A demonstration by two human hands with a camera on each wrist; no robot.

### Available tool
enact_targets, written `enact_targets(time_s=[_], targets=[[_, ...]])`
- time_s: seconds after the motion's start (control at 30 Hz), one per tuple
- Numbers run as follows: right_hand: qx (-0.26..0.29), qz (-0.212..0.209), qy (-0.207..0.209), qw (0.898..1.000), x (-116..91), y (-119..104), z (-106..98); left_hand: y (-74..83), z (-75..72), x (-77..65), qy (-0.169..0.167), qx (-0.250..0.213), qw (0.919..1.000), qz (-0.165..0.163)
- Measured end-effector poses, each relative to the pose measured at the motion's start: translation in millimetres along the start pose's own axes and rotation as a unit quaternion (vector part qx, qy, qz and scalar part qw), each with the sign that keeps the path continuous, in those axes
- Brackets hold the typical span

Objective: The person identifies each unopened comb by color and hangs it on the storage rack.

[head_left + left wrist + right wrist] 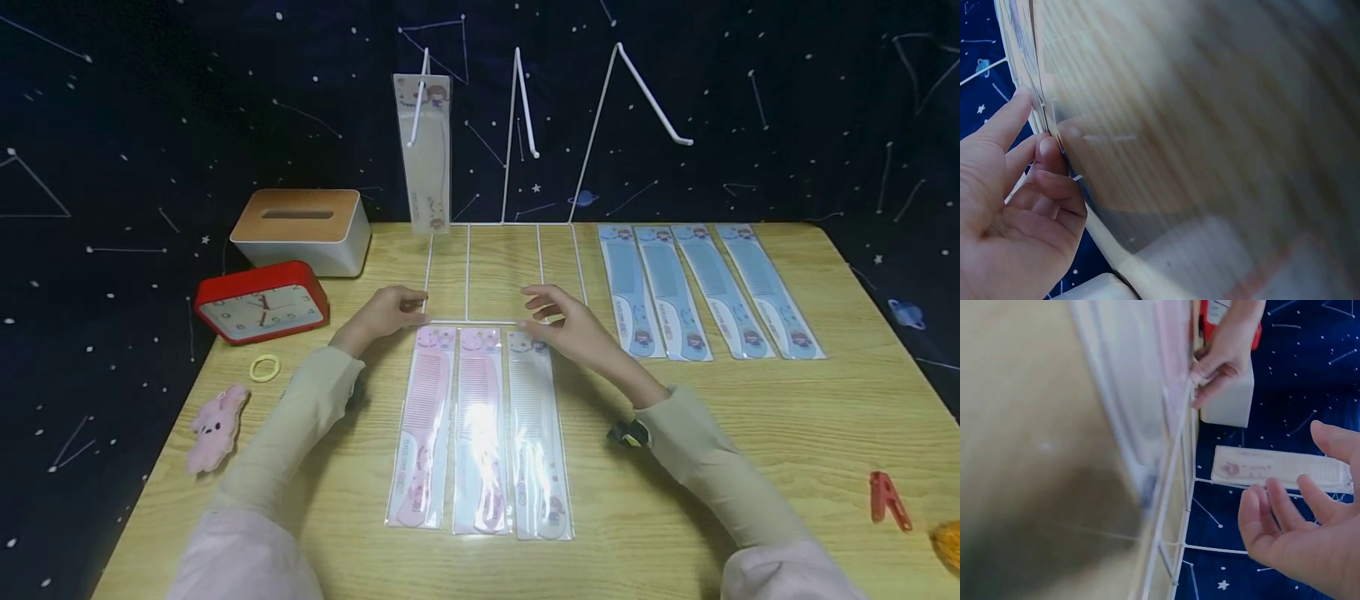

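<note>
Wire rack [487, 322]: likely light, stiff; grip base rails [468, 275]; pinched by left fingers [408, 294], unheld by half-spread right fingers [1283, 505].

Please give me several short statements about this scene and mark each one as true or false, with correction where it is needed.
1. The left hand pinches the wire rack at its base. True.
2. Every hook of the rack bears a comb. False: only one hanging comb is there, on the left hook.
3. Four blue combs lie to the right of the rack. True.
4. The right hand grips a blue comb. False: that hand holds nothing.
5. The red clock stands left of the rack. True.
</note>
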State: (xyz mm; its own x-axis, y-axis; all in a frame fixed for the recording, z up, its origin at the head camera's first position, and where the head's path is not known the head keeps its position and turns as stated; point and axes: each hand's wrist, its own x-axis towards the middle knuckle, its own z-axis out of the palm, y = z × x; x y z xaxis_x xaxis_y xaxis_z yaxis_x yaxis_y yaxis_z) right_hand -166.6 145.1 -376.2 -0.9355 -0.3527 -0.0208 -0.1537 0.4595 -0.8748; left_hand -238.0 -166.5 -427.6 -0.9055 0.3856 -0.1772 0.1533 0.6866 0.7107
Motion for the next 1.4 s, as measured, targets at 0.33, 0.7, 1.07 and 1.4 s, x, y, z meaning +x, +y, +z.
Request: enact_targets(time_s=[0.33,0.7,1.07,1.4], targets=[[-0.064,0.026,-0.056,0.996,-47,21,12,3.6,0.3,-0.2,-0.004,0.013,0.9998,-0.015],[-0.238,0.023,-0.105,0.965,-70,24,40,3.2,-1.9,-1.2,-0.008,0.018,0.9997,-0.015],[-0.238,0.054,-0.105,0.964,-78,17,38,0.5,0.2,2.0,-0.006,0.018,0.9998,-0.004],[-0.187,0.079,-0.073,0.977,-79,22,35,-2.2,0.6,2.6,-0.007,0.014,0.9999,-0.005]])
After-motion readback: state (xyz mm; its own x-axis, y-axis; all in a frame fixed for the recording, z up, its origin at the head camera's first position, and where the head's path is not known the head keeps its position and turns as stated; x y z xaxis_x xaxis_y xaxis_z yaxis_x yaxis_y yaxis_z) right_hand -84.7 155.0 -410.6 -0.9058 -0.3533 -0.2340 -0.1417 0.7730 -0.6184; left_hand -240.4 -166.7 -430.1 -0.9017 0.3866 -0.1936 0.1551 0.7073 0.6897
